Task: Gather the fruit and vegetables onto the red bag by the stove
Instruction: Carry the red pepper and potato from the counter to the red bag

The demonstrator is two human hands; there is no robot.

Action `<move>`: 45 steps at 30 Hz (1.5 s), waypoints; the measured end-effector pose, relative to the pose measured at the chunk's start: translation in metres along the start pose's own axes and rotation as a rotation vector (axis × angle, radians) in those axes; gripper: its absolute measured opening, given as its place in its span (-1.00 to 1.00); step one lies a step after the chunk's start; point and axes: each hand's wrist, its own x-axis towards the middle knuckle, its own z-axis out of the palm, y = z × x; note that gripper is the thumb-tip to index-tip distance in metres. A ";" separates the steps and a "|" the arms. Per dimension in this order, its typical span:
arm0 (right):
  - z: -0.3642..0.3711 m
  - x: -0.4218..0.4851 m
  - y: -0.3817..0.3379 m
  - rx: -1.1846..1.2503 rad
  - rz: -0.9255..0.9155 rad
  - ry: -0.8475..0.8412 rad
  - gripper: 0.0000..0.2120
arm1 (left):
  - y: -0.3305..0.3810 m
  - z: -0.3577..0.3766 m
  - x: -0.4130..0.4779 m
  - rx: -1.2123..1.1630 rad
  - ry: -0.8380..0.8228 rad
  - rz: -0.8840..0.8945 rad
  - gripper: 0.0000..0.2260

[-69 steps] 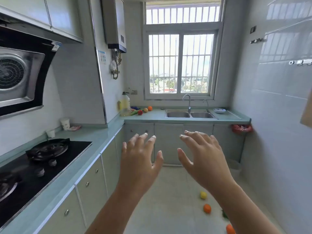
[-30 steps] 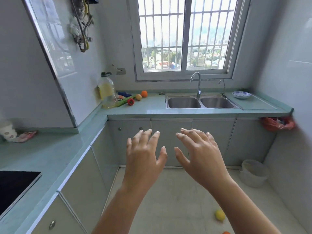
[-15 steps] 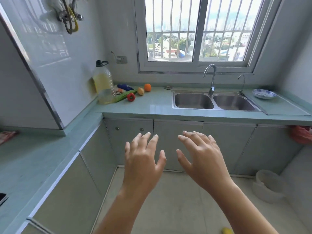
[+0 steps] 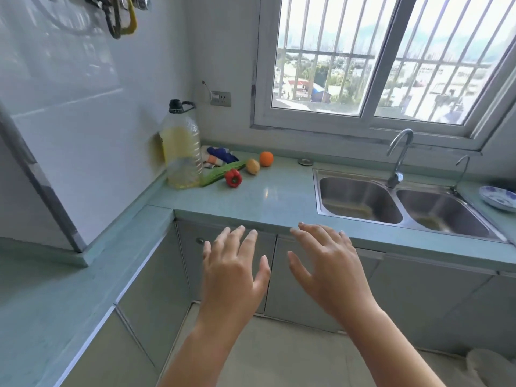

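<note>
– Far left on the surface (image 4: 279,199), beside the oil bottle (image 4: 183,152): entries?
– Logged: cucumber (image 4: 220,171) with one end at the bottle, red pepper (image 4: 233,177) just beside it, brown fruit (image 4: 252,166) and orange (image 4: 266,158) further right.
– Hands?
– Near, side by side before the cabinet doors (image 4: 418,289): left hand (image 4: 231,272), right hand (image 4: 329,263); fingers (image 4: 248,241) spread wide, holding nothing.

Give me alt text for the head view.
The left hand and right hand hover open and empty before a green counter; a red pepper, cucumber, brownish fruit and orange lie beside an oil bottle.
</note>
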 end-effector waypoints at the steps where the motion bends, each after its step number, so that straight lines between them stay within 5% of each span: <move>1: 0.010 0.008 0.002 0.009 0.003 -0.006 -0.61 | -0.006 0.007 0.006 -0.003 -0.002 -0.007 -0.57; 23: 0.235 0.233 0.117 0.223 0.036 -0.149 -0.64 | -0.136 0.202 0.215 0.136 -0.295 -0.127 -0.55; 45: 0.445 0.394 0.173 0.179 0.195 -0.369 -0.67 | -0.275 0.389 0.364 -0.021 -0.475 -0.189 -0.51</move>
